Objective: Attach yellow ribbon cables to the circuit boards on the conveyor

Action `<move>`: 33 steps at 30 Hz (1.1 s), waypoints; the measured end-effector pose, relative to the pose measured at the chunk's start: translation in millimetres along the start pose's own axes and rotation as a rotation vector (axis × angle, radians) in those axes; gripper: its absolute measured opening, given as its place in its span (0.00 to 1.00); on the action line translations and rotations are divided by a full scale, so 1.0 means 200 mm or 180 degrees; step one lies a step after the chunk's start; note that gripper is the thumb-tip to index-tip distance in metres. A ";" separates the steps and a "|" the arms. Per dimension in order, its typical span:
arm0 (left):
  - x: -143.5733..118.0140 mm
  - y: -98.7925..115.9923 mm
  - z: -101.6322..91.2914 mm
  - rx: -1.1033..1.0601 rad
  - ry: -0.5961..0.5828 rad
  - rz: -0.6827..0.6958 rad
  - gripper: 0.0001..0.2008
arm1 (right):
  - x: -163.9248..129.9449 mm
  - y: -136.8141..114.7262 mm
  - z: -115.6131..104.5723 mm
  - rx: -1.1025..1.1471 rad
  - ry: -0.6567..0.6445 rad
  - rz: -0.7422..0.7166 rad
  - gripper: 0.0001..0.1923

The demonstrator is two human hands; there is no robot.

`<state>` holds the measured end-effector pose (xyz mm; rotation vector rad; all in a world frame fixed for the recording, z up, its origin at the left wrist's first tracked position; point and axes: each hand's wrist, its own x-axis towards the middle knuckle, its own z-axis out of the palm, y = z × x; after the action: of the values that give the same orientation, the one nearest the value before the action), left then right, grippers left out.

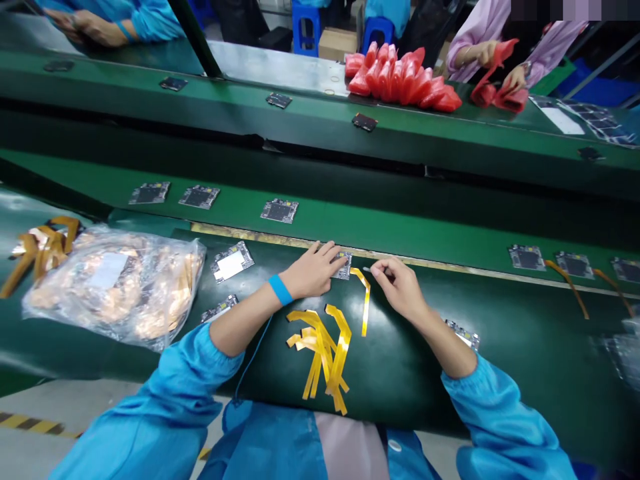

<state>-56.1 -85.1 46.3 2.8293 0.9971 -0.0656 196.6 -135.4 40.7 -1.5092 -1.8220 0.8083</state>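
My left hand (313, 270) lies flat with fingers stretched out, its fingertips on a small circuit board (343, 268) at the bench's back edge. From the board's right side a yellow flat ribbon cable (367, 300) runs down toward me. Just right of it, my right hand (400, 287) is closed in a pinch, and the pale tip of a small stick-like tool (367, 269) sticks out toward the cable. Its other end is hidden in my fingers. A loose pile of yellow ribbon cables (325, 350) lies between my forearms.
At left is a clear plastic bag (115, 287) of copper-coloured parts beside more flat cables (45, 250). Several boards sit on the green conveyor (380, 230). A board with a white patch (233, 262) lies left of me. Across, a person handles red bags (400, 80).
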 end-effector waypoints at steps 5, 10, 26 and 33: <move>0.11 -0.08 -0.06 0.0026 -0.0228 0.0276 0.29 | -0.14 -0.09 -0.01 0.0181 -0.0243 -0.0163 0.13; 0.26 -0.18 -0.16 0.0063 0.0142 -0.0119 0.31 | -0.22 -0.13 0.02 -0.0031 -0.0724 -0.0522 0.11; 0.09 -0.73 -0.13 0.0115 -0.0753 -0.1408 0.41 | -0.17 -0.24 0.31 -0.1313 -0.1724 -0.0225 0.05; 0.10 -0.81 -0.11 0.0420 -0.0675 -0.0984 0.40 | -0.20 -0.18 0.27 -0.0723 -0.1355 -0.0221 0.07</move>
<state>-141.8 56.3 47.7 2.6780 1.4122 -0.4692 138.7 -184.1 32.4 -1.4815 -2.3318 0.9715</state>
